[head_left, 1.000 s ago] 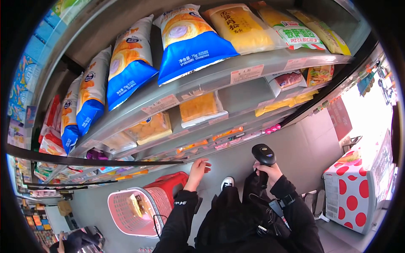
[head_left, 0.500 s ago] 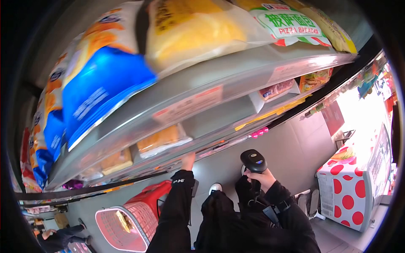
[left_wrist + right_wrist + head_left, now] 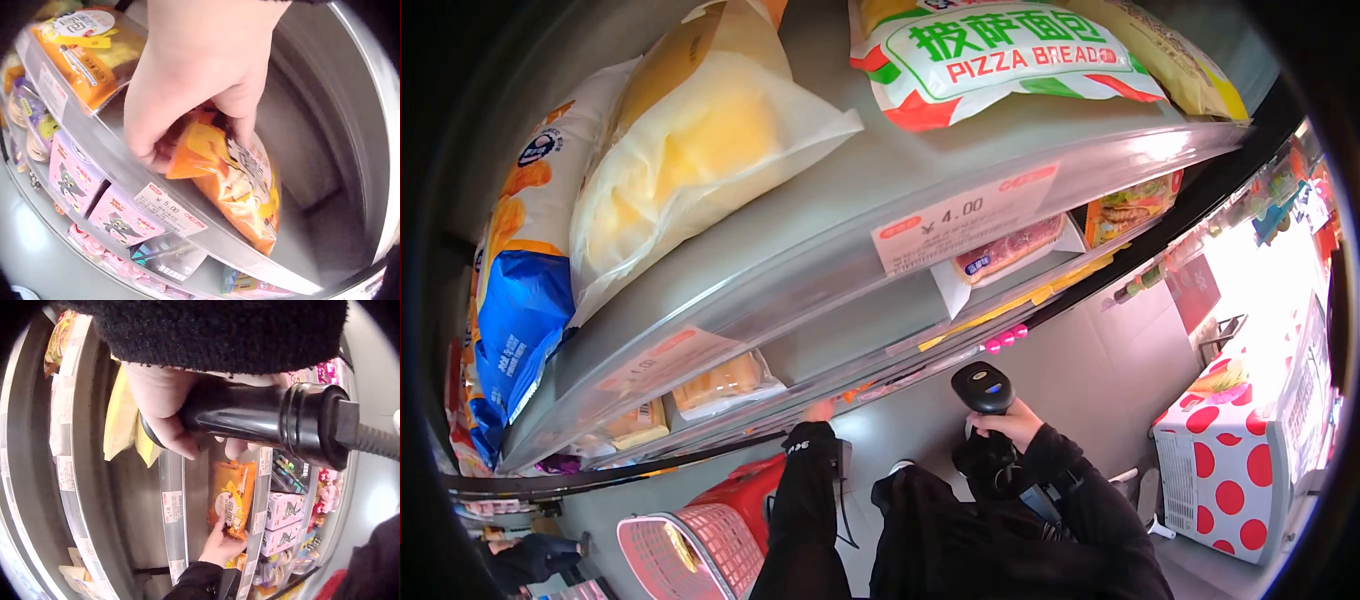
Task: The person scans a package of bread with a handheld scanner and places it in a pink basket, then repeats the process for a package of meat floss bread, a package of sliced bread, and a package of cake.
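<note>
Holding an orange snack packet [image 3: 231,181] in the left grip [image 3: 200,75], closed on one end with digits on both sides. Keeping it at a shelf [image 3: 290,234], behind the transparent lip and near a price tag [image 3: 169,206] reading ¥5.00; impossible to tell whether lifted or resting there. Farther along the same shelf, another orange packet [image 3: 94,56]; lower down, pink cartoon-cat boxes [image 3: 119,219].

With the right grip [image 3: 1017,425], holding a black handheld scanner [image 3: 983,388], closed around its handle with curled fingers, well apart from the packet. In the head view, up on a higher shelf [image 3: 820,235], a pizza bread bag [image 3: 1020,60] above a ¥4.00 tag [image 3: 965,215]. Down on the floor, beside the left sleeve [image 3: 805,510], a pink shopping basket [image 3: 728,545].
</note>
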